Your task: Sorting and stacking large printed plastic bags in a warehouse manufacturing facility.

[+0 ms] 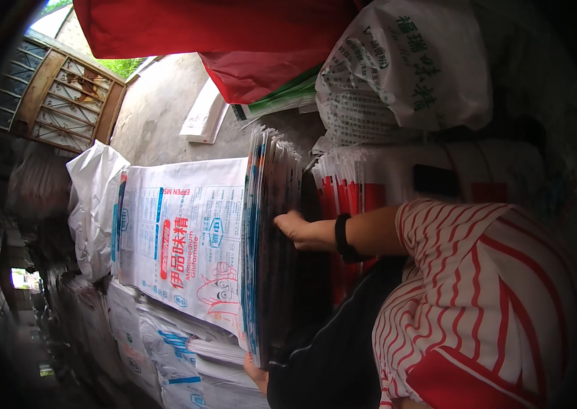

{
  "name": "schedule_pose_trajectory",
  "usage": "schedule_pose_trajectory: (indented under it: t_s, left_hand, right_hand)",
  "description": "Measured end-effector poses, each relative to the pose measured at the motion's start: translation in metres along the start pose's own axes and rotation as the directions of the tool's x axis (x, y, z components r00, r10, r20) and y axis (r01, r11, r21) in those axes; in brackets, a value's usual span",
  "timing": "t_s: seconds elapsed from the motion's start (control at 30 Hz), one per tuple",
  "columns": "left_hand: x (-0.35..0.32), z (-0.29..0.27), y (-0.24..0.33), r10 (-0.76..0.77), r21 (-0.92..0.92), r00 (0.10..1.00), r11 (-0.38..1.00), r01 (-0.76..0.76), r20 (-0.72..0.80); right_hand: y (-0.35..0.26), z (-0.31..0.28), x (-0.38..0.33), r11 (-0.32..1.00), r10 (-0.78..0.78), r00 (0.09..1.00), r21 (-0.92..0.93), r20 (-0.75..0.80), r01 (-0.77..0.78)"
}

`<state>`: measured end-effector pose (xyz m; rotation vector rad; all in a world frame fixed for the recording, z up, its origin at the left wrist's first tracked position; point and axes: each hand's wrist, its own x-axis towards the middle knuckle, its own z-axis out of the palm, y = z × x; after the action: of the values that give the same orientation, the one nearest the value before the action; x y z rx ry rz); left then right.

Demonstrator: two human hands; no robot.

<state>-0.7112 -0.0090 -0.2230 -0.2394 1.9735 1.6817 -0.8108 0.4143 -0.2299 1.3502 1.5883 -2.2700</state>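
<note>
A thick stack of flat printed woven sacks (186, 235), white with blue and red print, lies in the middle, its layered edges toward my body. My right hand (292, 229), with a black band on the wrist, grips the layered edge partway along; its fingertips are hidden among the sacks. My left hand (256, 374) holds the corner at the lower end of the same stack, with most of its fingers out of sight behind it. My striped sleeve and dark trousers fill the lower right.
More white and blue sacks (196, 365) lie below the stack. A crumpled white sack (95, 204) stands beyond it. Red-edged sacks (350, 187) with a black phone-like slab (436, 180) lie near my right arm. A bulging white bag (404, 75) and red sheeting (213, 27) are above.
</note>
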Motion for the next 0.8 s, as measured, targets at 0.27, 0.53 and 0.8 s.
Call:
schedule_pose_trajectory:
  t_s: [0.27, 0.53, 0.8]
  left_hand:
    - [0.000, 0.005, -0.012, -0.050, 0.068, 0.996, 0.996, 0.055, -0.071]
    - [-0.014, 0.065, 0.017, -0.207, -0.324, 0.963, 0.935, 0.144, -0.171]
    - [-0.032, 0.044, -0.019, -0.118, -0.690, 0.966, 0.720, -0.077, -0.230]
  right_hand:
    - [-0.006, 0.001, 0.005, 0.970, -0.099, 0.991, 0.214, -0.088, 0.116]
    - [-0.004, -0.028, 0.040, 0.862, 0.062, 0.969, 0.477, 0.237, -0.172]
    - [0.047, -0.049, 0.088, 0.954, 0.126, 0.740, 0.123, 0.661, -0.273]
